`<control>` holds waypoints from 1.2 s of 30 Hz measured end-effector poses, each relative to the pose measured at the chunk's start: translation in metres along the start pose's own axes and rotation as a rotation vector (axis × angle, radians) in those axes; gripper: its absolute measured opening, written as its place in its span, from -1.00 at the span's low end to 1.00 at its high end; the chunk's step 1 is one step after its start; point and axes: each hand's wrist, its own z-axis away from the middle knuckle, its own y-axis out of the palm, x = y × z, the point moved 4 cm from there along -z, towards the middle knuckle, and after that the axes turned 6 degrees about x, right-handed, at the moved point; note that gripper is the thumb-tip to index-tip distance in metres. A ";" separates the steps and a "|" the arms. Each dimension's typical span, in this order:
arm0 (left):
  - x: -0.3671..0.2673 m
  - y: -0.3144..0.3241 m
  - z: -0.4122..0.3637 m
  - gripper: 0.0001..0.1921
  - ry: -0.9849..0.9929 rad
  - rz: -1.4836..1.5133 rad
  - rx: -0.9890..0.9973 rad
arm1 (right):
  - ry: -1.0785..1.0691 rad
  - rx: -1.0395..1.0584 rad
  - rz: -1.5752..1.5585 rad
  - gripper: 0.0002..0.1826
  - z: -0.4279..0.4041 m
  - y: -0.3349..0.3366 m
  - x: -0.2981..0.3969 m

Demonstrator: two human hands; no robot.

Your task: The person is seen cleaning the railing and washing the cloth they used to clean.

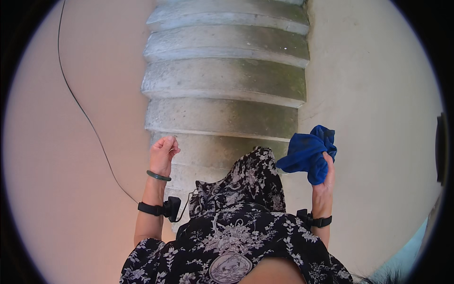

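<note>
My right hand (330,174) grips a crumpled blue cloth (308,152), whose folds hang over the fingers and hide most of them. The cloth is in front of the right-hand wall, beside the edge of the stairs. On the other side, my left hand (164,151) is raised with its fingers curled in, and I see nothing held in it. A dark green bangle (159,176) circles the left wrist. Below my hands, a flight of concrete steps (227,80) runs between two walls, with greenish-dark staining on its right half.
A plain wall (88,64) borders the steps on the left, and another wall (365,88) on the right. A thin dark cable (90,120) runs down the left side. Black straps with small devices (172,209) sit on both forearms. Patterned black fabric (248,177) covers the lower steps.
</note>
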 end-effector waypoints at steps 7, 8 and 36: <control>0.013 -0.010 0.004 -0.81 -0.041 0.013 -0.034 | 0.084 0.013 -0.029 -0.49 -0.010 0.003 -0.015; 0.016 -0.012 0.007 -0.81 -0.043 0.013 -0.037 | 0.091 0.021 -0.019 -0.48 -0.013 -0.002 -0.022; -0.034 -0.076 -0.027 -0.80 0.083 0.074 -0.173 | 0.042 0.173 -0.108 -0.48 -0.003 -0.012 -0.023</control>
